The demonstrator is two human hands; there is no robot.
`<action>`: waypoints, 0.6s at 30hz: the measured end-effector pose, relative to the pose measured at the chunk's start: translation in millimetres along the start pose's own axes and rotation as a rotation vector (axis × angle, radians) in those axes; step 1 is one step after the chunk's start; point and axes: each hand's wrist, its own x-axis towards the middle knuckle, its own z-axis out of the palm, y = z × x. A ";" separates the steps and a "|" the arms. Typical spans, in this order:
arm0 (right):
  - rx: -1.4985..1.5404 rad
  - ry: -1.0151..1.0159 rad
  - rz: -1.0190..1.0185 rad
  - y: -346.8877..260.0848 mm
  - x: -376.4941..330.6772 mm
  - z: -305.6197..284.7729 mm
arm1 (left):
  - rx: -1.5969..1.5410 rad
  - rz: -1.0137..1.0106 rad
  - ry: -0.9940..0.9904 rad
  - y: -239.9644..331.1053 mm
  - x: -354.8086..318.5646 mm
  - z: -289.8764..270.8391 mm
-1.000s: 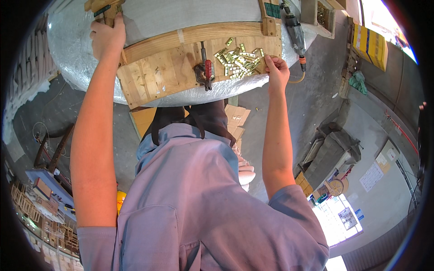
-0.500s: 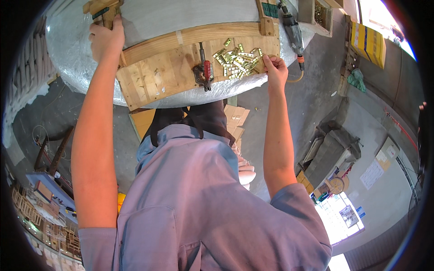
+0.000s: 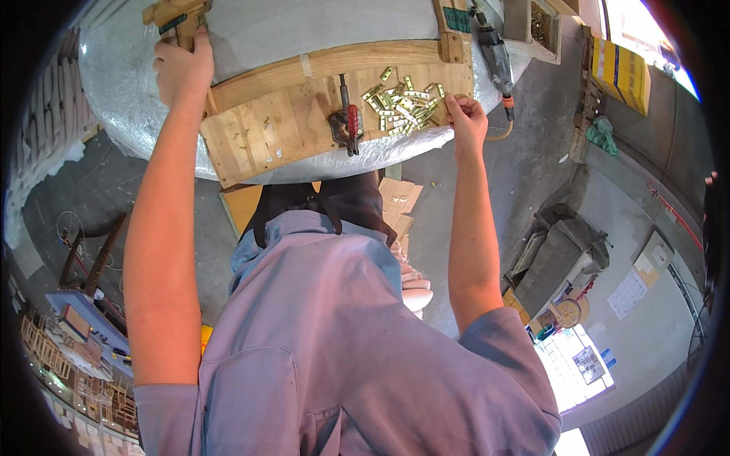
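My left hand (image 3: 185, 72) is closed round a wooden block (image 3: 182, 30) with a dark green patch, at the far left corner of a wooden jig board (image 3: 255, 144). At the board's right edge, my right hand (image 3: 468, 120) has its thumb and fingers pinched together; what they hold, if anything, is hidden. Just left of these fingers lies a loose heap of small brass-coloured metal plates (image 3: 407, 105) with holes. A toggle clamp (image 3: 348, 125) with a red handle is mounted on the board, left of the heap.
The board rests on a surface wrapped in clear plastic (image 3: 114, 99). Beyond the board's right end lies a grey power tool (image 3: 494, 61) with an orange fitting and hose. A wooden box of small parts (image 3: 541, 30) stands behind it. Cardboard (image 3: 399, 199) lies on the floor.
The whole view has shifted slightly. Both hands stay at the same places on the jig, and the metal plates lie as before.
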 end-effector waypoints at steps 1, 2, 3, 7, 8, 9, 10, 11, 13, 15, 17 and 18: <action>-0.003 -0.002 0.005 -1.3 -0.3 -0.1 | -0.001 -0.004 -0.003 0.2 0.4 0.0; -0.005 -0.007 0.009 -2.5 -0.7 0.1 | -0.003 -0.009 -0.006 0.2 0.6 -0.2; -0.007 -0.012 0.013 -3.9 -1.2 0.1 | -0.004 -0.013 -0.010 0.6 0.4 -0.4; -0.056 -0.032 0.051 -9.9 -1.8 -1.7 | -0.030 -0.026 -0.015 1.8 -0.3 -1.8; -0.065 -0.034 0.059 -11.2 -1.7 -1.8 | -0.021 -0.016 -0.016 2.2 -1.0 -2.1; -0.075 -0.037 0.068 -11.8 -1.0 -2.2 | -0.011 -0.007 -0.015 2.2 -1.3 -2.4; -0.085 -0.041 0.077 -12.5 -0.3 -2.7 | -0.017 -0.017 -0.013 2.1 -0.9 -2.1; -0.089 -0.040 0.079 -13.0 0.0 -3.0 | -0.024 -0.027 -0.010 2.2 -0.6 -1.7; -0.096 -0.038 0.082 -11.4 1.3 -3.3 | -0.030 -0.035 -0.003 1.7 0.0 -0.7; -0.114 -0.038 0.068 -10.0 0.9 -4.4 | -0.030 -0.031 0.004 1.6 -0.6 0.2; -0.075 -0.024 0.087 -8.8 -1.8 -6.3 | -0.026 -0.033 0.005 2.4 -0.2 -0.5; -0.027 -0.015 0.108 -12.2 -4.0 -6.3 | -0.027 -0.036 0.010 3.8 0.9 -1.8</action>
